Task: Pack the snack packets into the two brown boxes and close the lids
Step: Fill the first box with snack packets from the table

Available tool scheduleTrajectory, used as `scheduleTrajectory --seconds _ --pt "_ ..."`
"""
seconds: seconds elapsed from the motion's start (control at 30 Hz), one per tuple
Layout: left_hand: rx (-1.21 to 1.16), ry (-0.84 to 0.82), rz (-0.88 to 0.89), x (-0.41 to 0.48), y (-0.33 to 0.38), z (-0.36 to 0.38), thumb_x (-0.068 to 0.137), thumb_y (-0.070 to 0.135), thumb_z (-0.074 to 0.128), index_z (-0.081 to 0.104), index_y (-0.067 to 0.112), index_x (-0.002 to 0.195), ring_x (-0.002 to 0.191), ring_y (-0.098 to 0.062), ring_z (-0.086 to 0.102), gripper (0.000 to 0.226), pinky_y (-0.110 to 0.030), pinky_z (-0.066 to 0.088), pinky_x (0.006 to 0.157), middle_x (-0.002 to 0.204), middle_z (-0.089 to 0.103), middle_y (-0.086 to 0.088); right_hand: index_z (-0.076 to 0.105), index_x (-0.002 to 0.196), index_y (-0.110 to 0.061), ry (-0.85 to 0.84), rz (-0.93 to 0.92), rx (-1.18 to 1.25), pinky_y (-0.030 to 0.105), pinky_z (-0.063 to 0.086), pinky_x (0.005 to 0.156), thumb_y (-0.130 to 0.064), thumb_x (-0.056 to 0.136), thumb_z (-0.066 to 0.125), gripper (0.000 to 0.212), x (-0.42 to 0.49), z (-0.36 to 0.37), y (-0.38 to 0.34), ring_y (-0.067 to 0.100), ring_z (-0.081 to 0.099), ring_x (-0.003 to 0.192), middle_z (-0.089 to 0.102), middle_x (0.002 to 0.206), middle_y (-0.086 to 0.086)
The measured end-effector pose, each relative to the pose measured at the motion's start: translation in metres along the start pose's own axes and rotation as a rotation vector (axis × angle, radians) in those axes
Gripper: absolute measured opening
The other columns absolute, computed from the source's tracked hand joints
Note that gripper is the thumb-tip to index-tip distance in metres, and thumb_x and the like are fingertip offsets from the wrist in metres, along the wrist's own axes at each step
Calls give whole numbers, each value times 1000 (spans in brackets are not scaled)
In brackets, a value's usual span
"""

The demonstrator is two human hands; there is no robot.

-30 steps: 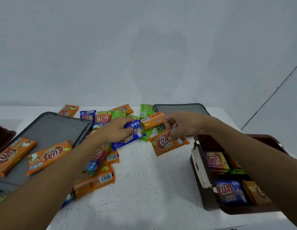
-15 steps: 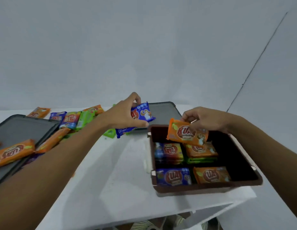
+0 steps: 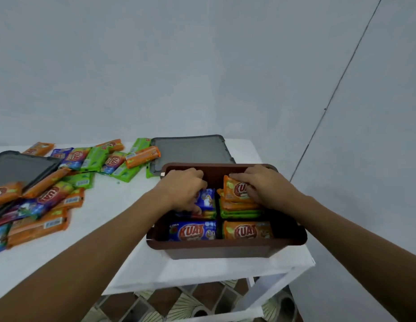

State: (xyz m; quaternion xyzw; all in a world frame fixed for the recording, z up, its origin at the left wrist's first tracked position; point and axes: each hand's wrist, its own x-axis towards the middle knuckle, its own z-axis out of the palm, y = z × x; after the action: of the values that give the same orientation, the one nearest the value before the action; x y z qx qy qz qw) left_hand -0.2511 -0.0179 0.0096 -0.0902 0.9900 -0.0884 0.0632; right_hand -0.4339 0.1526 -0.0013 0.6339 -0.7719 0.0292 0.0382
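Observation:
A brown box (image 3: pixel 225 248) stands open at the table's right corner, with stacks of snack packets in it. My left hand (image 3: pixel 182 188) is inside the box and holds a blue packet (image 3: pixel 206 199) on the far left stack. My right hand (image 3: pixel 264 187) holds an orange packet (image 3: pixel 236 190) on the far right stack, above orange and green packets. In the near row lie a blue packet (image 3: pixel 193 231) and an orange packet (image 3: pixel 247 230). Several loose packets (image 3: pixel 51 194) in orange, green and blue lie spread on the table to the left.
One grey lid (image 3: pixel 190 149) lies flat behind the box. Another grey lid (image 3: pixel 21 168) lies at the far left with packets partly on it. The white table (image 3: pixel 123 240) ends just right of the box, and a patterned floor shows below.
Both hands came down from above the box into it, the left with the blue packet and the right with the orange one. The view has swung right and nearer to the box.

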Motion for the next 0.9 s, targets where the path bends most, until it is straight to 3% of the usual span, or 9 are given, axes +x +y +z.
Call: scheduleTrajectory --seconds 0.1,0.27,0.5,0.9 --pt "45 29 -21 -1 4 -1 80 58 65 58 22 123 105 -21 51 56 -35 37 64 115 49 1 63 126 -25 96 -70 -57 44 51 75 -25 84 66 42 -6 3 1 24 56 99 59 111 3" --pt "65 -1 -34 -1 9 0 81 55 66 47 24 134 101 -22 57 64 -35 40 63 119 49 2 55 133 -31 -137 -80 -62 37 49 82 -57 83 61 56 -3 -2 -5 17 52 109 54 120 -5" --pt "106 -2 -24 2 8 4 80 51 70 40 24 140 108 -21 53 73 -32 38 64 125 48 1 48 131 -26 -118 8 -61 38 51 84 -49 81 69 59 -3 2 -5 19 53 106 54 119 -1" --pt "144 10 -12 3 7 5 80 52 70 51 17 130 102 -24 59 64 -35 46 72 120 56 -2 42 134 -26 -140 -52 -193 38 52 79 -49 81 67 63 -3 2 -9 19 53 107 51 121 -1"
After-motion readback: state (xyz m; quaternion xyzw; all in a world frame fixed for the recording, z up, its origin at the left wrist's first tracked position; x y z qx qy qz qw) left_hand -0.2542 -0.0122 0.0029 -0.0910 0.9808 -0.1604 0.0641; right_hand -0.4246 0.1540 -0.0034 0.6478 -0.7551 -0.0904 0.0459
